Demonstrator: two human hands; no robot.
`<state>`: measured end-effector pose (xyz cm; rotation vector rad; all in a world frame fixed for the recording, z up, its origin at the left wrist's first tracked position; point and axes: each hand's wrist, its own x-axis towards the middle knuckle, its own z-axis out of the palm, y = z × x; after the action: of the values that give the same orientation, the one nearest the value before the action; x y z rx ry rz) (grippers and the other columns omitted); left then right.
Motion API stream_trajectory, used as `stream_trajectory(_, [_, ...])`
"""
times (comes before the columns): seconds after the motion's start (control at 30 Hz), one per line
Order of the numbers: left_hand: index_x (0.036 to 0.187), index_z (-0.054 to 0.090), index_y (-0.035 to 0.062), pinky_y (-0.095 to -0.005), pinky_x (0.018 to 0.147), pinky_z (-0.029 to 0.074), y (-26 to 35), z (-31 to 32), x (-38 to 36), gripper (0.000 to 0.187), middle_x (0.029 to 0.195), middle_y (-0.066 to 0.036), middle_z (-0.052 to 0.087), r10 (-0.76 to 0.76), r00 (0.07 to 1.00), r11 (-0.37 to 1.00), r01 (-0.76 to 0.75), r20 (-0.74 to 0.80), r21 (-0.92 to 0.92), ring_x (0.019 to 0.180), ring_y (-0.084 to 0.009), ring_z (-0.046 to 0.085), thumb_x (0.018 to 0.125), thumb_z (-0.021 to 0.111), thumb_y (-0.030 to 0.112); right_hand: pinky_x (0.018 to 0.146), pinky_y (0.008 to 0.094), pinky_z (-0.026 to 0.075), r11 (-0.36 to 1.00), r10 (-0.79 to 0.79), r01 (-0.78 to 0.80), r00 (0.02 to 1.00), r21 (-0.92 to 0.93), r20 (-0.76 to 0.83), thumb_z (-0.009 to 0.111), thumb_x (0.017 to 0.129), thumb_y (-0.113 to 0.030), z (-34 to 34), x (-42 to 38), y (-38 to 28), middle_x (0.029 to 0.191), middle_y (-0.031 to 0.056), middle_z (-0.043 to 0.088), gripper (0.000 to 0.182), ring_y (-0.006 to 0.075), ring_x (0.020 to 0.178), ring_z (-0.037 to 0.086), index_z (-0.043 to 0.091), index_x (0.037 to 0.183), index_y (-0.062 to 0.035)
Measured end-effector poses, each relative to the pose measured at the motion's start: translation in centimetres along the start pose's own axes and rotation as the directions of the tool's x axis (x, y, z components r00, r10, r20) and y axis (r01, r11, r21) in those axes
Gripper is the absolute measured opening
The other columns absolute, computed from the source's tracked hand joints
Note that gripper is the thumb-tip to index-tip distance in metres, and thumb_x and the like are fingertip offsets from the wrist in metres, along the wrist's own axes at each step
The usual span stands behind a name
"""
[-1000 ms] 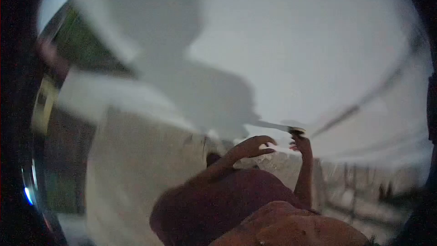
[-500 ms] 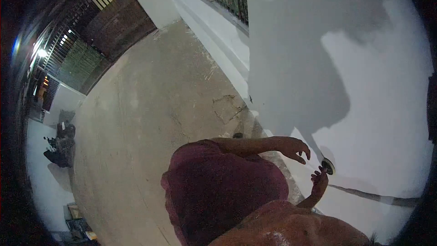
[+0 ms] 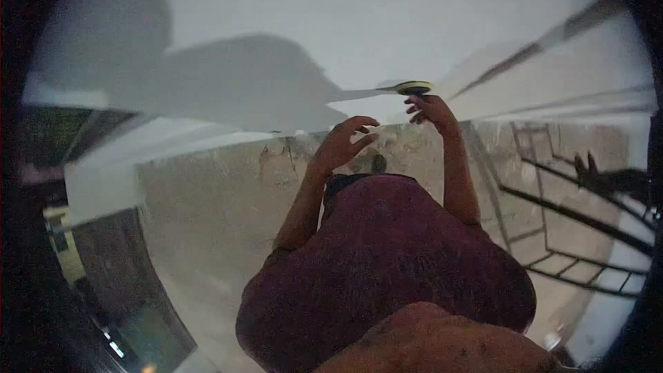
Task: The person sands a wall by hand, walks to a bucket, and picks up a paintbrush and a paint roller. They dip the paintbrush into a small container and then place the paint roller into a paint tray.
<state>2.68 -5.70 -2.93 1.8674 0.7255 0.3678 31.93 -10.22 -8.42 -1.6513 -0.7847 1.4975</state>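
Note:
My right hand [image 3: 432, 115] has its fingers bent around the back of a round hand pad [image 3: 414, 87] with a dark back and a pale yellow rim. The pad lies right at the white wall [image 3: 387, 14], and its exact kind cannot be made out. To its left, my left hand [image 3: 347, 142] is raised in front of the wall's foot, holding nothing, with fingers curved and the thumb apart. Shadows of my head and arm fall across the wall.
Concrete floor [image 3: 207, 200] spreads below the wall. A dark metal frame with rungs [image 3: 573, 214] stands at the right, beside a dark shape with two pointed tips [image 3: 608, 179]. A brown gate-like panel [image 3: 121, 262] is at the lower left.
My view has swung right to face the wall more squarely, bringing the metal frame into sight. The right hand still holds the pad at the wall; the left stays empty.

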Motion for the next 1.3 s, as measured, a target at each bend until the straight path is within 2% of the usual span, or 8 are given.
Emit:
stream_trajectory(0.13, [0.12, 0.062, 0.012, -0.04, 0.091, 0.05, 4.3, -3.0, 0.6, 0.031, 0.123, -0.007, 0.063, -0.06, 0.998, 0.998, 0.06, 0.02, -0.014, 0.103, -0.021, 0.065, 0.091, 0.067, 0.023, 0.061, 0.0305, 0.055, 0.979, 0.076, -0.091, 0.993, -0.181, -0.088, 0.063, 0.09, -0.048, 0.6, 0.4, -2.8, 0.085, 0.0126, 0.07, 0.053, 0.0193, 0.069, 0.07, 0.066, 0.107, 0.0014])
stream_trajectory(0.27, [0.121, 0.06, 0.0125, -0.0424, 0.092, 0.049, 2.8, -1.6, 1.2, 0.033, 0.122, -0.009, 0.062, -0.038, 0.999, 0.999, 0.039, 0.035, -0.014, 0.106, -0.0228, 0.063, 0.093, 0.065, 0.029, 0.058, 0.0274, 0.054, 0.994, -0.091, 0.093, 0.995, 0.049, -0.043, 0.067, 0.086, -0.052, 0.2, -1.7, -4.0, 0.086, 0.0121, 0.07, 0.058, 0.0176, 0.065, 0.069, 0.066, 0.106, 0.0017])
stream_trajectory(0.5, [0.12, 0.06, 0.0125, -0.042, 0.092, 0.05, 2.6, -1.1, 1.6, 0.031, 0.121, -0.008, 0.063, -0.033, 0.996, 0.999, 0.034, 0.077, 0.0, 0.103, -0.0226, 0.064, 0.093, 0.066, 0.026, 0.062, 0.027, 0.056, 0.997, 0.008, -0.013, 0.998, -0.076, -0.061, 0.065, 0.088, -0.05, -2.1, 1.7, 0.6, 0.088, 0.0122, 0.07, 0.054, 0.0167, 0.065, 0.069, 0.067, 0.106, 0.0012])
stream_trajectory(0.7, [0.122, 0.06, 0.0131, -0.0412, 0.092, 0.05, 2.4, -0.6, 1.3, 0.033, 0.122, -0.008, 0.063, -0.038, 0.994, 0.999, 0.038, 0.098, 0.004, 0.106, -0.0223, 0.063, 0.092, 0.066, 0.027, 0.059, 0.0276, 0.056, 0.981, -0.117, 0.121, 0.993, 0.155, -0.031, 0.066, 0.09, -0.045, -0.9, -1.4, -3.1, 0.085, 0.0128, 0.07, 0.047, 0.017, 0.066, 0.07, 0.067, 0.104, 0.0004])
stream_trajectory(0.8, [0.122, 0.06, 0.0132, -0.0412, 0.093, 0.049, 2.4, -0.5, 1.2, 0.034, 0.129, -0.01, 0.059, -0.032, 0.995, 0.999, 0.033, 0.093, -0.002, 0.11, -0.0236, 0.062, 0.092, 0.066, 0.027, 0.059, 0.0276, 0.056, 0.989, 0.011, -0.029, 0.992, -0.142, -0.128, 0.065, 0.089, -0.047, -0.7, 0.4, -1.1, 0.085, 0.0148, 0.071, 0.05, 0.0165, 0.065, 0.07, 0.066, 0.103, 0.0014])
stream_trajectory(1.03, [0.122, 0.06, 0.0115, -0.0418, 0.096, 0.048, 2.1, -0.5, 0.9, 0.034, 0.14, -0.011, 0.049, 0.067, 0.994, 0.99, -0.055, -0.087, 0.129, 0.126, -0.0276, 0.051, 0.091, 0.067, 0.023, 0.055, 0.0273, 0.053, 0.994, -0.069, 0.075, 0.995, 0.079, -0.076, 0.065, 0.088, -0.051, 0.7, -2.3, -4.8, 0.077, 0.0114, 0.069, 0.056, 0.0189, 0.062, 0.069, 0.066, 0.104, 0.0024])
stream_trajectory(1.23, [0.124, 0.059, 0.0103, -0.0444, 0.099, 0.047, 2.3, -1.0, 0.4, 0.036, 0.143, -0.011, 0.047, 0.043, 0.99, 0.996, -0.032, -0.132, 0.081, 0.129, -0.0294, 0.048, 0.092, 0.066, 0.025, 0.061, 0.0287, 0.056, 0.992, -0.029, 0.011, 0.988, -0.124, -0.149, 0.065, 0.083, -0.061, 0.2, 0.2, -1.8, 0.078, 0.0106, 0.068, 0.067, 0.019, 0.064, 0.069, 0.064, 0.105, 0.0033])
stream_trajectory(1.3, [0.124, 0.059, 0.0113, -0.0448, 0.098, 0.047, 1.8, -1.0, 0.1, 0.036, 0.144, -0.01, 0.046, 0.012, 0.991, 0.998, -0.004, -0.132, 0.059, 0.128, -0.0281, 0.05, 0.092, 0.066, 0.026, 0.06, 0.0282, 0.056, 0.995, -0.044, 0.051, 0.995, 0.083, -0.086, 0.065, 0.085, -0.057, 0.7, -2.1, -4.5, 0.075, 0.0098, 0.068, 0.064, 0.019, 0.064, 0.069, 0.064, 0.105, 0.0032])
